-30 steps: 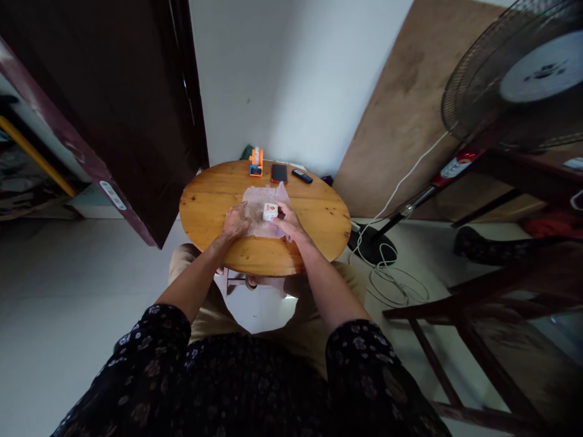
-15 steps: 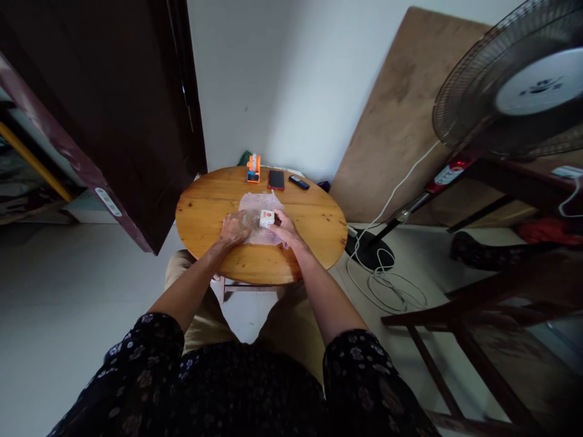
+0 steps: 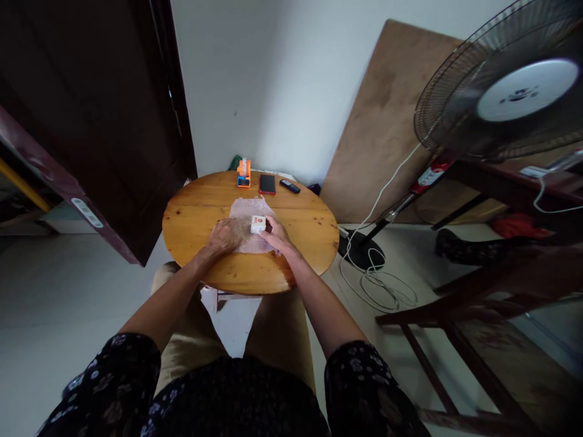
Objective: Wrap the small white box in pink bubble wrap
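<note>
One small box [image 3: 258, 224], pinched by the right hand [image 3: 279, 235] over the plastic sheet [image 3: 247, 207], could have tipped if the left hand [image 3: 223, 236], its grip unclear on the sheet's left edge, tugged it.

Toward the wall [image 3: 282, 91], a phone [image 3: 267, 184] and a dark handset [image 3: 290, 186] lie side by side on the bench [image 3: 312, 237]. At right, a fan [image 3: 523, 91] stands near a brown board [image 3: 364, 133]; white cord [image 3: 390, 311] loops over the floor [image 3: 91, 291] by its base. A dark door [image 3: 91, 109] stands at left.
</note>
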The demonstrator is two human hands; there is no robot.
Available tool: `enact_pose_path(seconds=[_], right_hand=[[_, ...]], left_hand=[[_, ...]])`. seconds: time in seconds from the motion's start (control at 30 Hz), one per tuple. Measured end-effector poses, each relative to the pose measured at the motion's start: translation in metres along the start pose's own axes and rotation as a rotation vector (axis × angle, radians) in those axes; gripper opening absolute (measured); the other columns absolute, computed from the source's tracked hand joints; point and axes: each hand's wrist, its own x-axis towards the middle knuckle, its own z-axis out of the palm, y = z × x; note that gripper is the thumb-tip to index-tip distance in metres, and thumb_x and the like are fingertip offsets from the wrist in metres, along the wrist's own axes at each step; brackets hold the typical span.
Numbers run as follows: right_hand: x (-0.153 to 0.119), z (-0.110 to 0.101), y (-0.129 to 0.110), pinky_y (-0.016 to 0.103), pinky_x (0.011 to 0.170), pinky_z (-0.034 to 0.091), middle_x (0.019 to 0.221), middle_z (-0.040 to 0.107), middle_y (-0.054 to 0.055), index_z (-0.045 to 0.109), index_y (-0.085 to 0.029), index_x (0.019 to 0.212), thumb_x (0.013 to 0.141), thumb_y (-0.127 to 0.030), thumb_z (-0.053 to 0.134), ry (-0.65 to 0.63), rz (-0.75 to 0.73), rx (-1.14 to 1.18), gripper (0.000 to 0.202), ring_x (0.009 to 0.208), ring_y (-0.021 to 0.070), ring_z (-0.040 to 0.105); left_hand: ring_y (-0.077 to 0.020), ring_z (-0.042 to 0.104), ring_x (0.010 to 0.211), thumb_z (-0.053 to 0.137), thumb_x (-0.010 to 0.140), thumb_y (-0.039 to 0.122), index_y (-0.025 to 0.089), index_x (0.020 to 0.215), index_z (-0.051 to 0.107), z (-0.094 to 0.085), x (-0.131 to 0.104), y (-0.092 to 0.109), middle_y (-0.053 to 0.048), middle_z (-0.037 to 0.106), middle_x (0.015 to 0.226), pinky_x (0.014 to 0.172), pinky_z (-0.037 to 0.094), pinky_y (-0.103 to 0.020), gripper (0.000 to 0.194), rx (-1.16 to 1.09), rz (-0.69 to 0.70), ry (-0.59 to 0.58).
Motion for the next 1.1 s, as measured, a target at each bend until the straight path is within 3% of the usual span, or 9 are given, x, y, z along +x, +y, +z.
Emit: enact_pose_path(seconds=[0.1, 0.23, 0.33, 0.53, 0.73, 1.1], right_hand=[[0.000, -0.006, -0.005, 0.040, 0.103, 0.050, 0.117, 0.071, 0.000, 0.059, -0.030, 0.128, 0.071, -0.019, 0.072, -0.008, 0.005, -0.046, 0.059, 0.109, 0.0209, 0.065], [0.008, -0.021, -0.016, 0.037, 0.095, 0.053, 0.104, 0.074, 0.000, 0.065, -0.026, 0.117, 0.066, -0.014, 0.073, -0.143, -0.001, -0.085, 0.052, 0.097, 0.0216, 0.068], [0.009, -0.031, -0.022, 0.036, 0.092, 0.054, 0.105, 0.074, 0.002, 0.065, -0.023, 0.117, 0.066, -0.012, 0.070, -0.240, -0.010, -0.055, 0.053, 0.096, 0.0225, 0.069], [-0.009, -0.026, -0.013, 0.041, 0.106, 0.047, 0.125, 0.069, 0.006, 0.061, -0.022, 0.127, 0.071, -0.018, 0.068, -0.069, -0.011, 0.100, 0.056, 0.116, 0.0242, 0.065], [-0.016, -0.027, -0.012, 0.042, 0.109, 0.046, 0.133, 0.066, 0.008, 0.059, -0.022, 0.130, 0.073, -0.026, 0.071, -0.091, 0.025, 0.249, 0.059, 0.123, 0.0252, 0.062], [-0.016, -0.028, -0.012, 0.045, 0.108, 0.046, 0.133, 0.066, 0.007, 0.061, -0.023, 0.129, 0.075, -0.028, 0.070, -0.083, 0.024, 0.219, 0.055, 0.123, 0.0275, 0.062]], left_hand=[[-0.0358, 0.049, 0.136, 0.066, 0.076, 0.031, 0.018, 0.134, 0.058, -0.004, 0.003, -0.006, -0.018, 0.058, 0.142, 0.115, 0.036, -0.046, 0.060, 0.011, 0.026, -0.026], [-0.0361, 0.046, 0.139, 0.064, 0.078, 0.033, 0.018, 0.136, 0.056, -0.012, 0.007, -0.010, -0.017, 0.057, 0.144, 0.115, 0.034, -0.048, 0.060, 0.035, 0.046, -0.076], [-0.0350, 0.050, 0.135, 0.064, 0.080, 0.035, 0.018, 0.137, 0.056, -0.017, 0.008, -0.012, -0.016, 0.058, 0.143, 0.115, 0.036, -0.046, 0.060, 0.040, 0.067, -0.111], [-0.0354, 0.042, 0.142, 0.066, 0.078, 0.032, 0.019, 0.141, 0.053, -0.011, 0.003, -0.013, -0.014, 0.054, 0.148, 0.119, 0.030, -0.046, 0.065, -0.051, 0.072, -0.100], [-0.0347, 0.038, 0.144, 0.064, 0.079, 0.030, 0.017, 0.146, 0.048, -0.014, -0.001, -0.005, -0.014, 0.050, 0.151, 0.120, 0.027, -0.048, 0.070, -0.070, 0.036, -0.124], [-0.0314, 0.036, 0.146, 0.057, 0.082, 0.026, 0.014, 0.149, 0.044, -0.020, -0.007, 0.000, -0.012, 0.048, 0.153, 0.121, 0.026, -0.044, 0.070, -0.030, 0.058, -0.115]])
